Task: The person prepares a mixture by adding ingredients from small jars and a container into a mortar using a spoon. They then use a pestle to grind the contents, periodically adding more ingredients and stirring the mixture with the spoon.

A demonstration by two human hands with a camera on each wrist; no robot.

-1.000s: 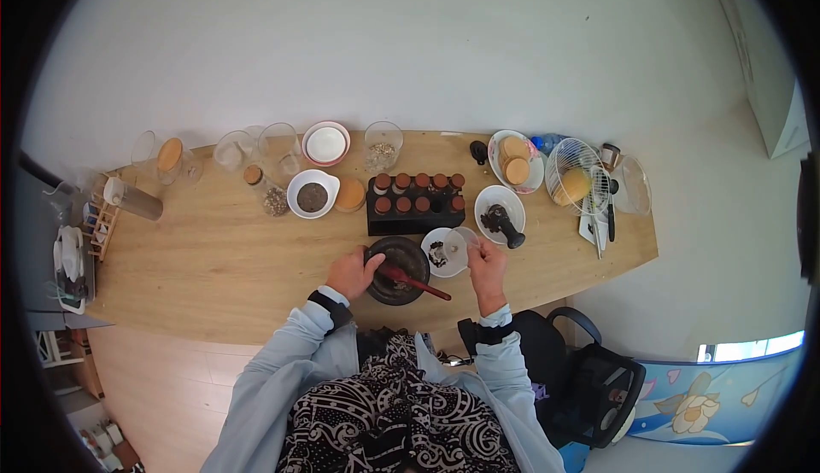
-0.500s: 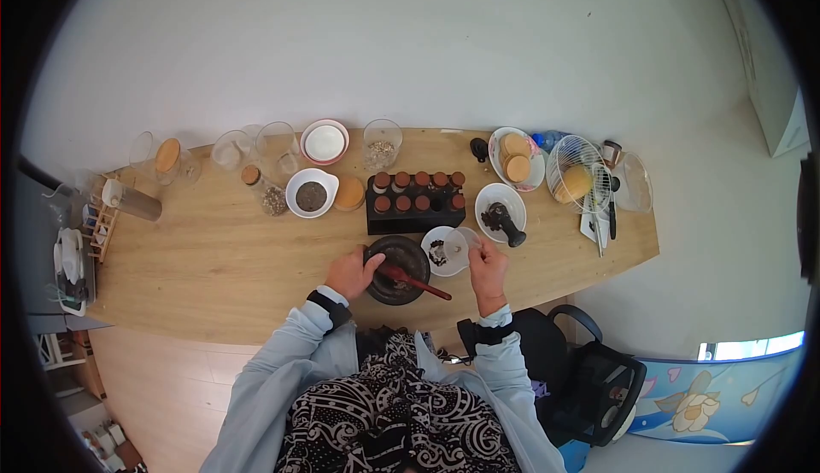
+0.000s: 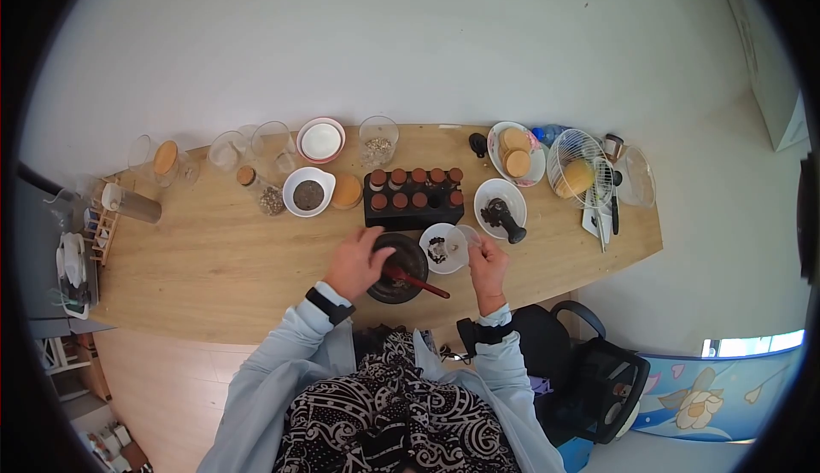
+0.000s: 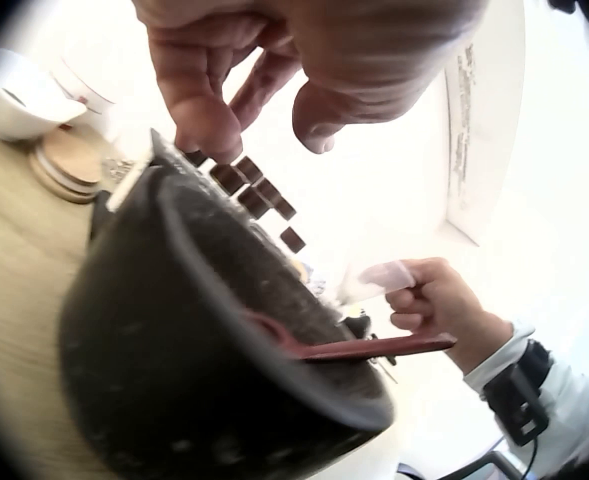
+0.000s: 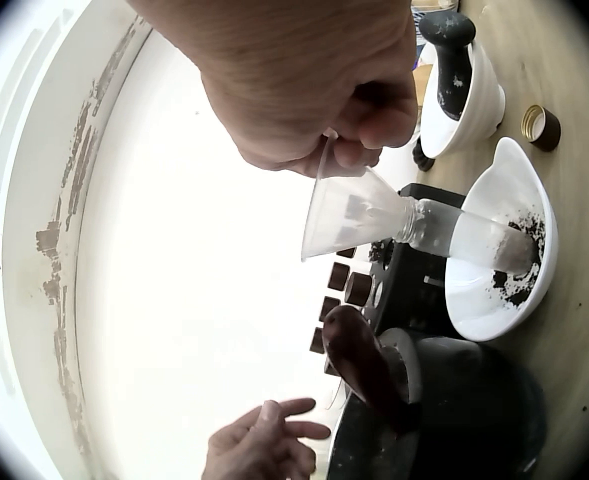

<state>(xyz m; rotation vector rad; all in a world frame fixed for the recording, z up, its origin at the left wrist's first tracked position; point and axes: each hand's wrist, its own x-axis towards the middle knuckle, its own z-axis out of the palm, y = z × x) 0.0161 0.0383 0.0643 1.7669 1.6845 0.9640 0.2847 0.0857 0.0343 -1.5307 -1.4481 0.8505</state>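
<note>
My right hand [image 3: 489, 270] pinches the rim of a clear plastic funnel [image 5: 346, 208]. The funnel's spout sits in the mouth of a small clear bottle [image 5: 454, 232], which stands in a white spouted bowl [image 5: 466, 305] with dark crumbs around its base. Some greyish material shows at the bottle's bottom. To the left is a dark stone mortar [image 4: 154, 330], with a dark red spoon [image 4: 374, 348] leaning in it, its handle past the rim. Over the mortar's left side hovers my left hand [image 3: 352, 265], fingers loosely bent and parted from the thumb, holding nothing.
Behind the mortar stands a black rack [image 3: 410, 215] of small brown-capped bottles. A white bowl [image 3: 518, 202] with a black pestle [image 3: 512, 230] is at the right, a loose cap [image 5: 542, 127] nearby. Glass jars, bowls and a wire basket [image 3: 559, 153] line the back.
My left hand has let go of the mortar's rim and moved up and forward over it, fingers spreading. The right hand and funnel stay nearly still.
</note>
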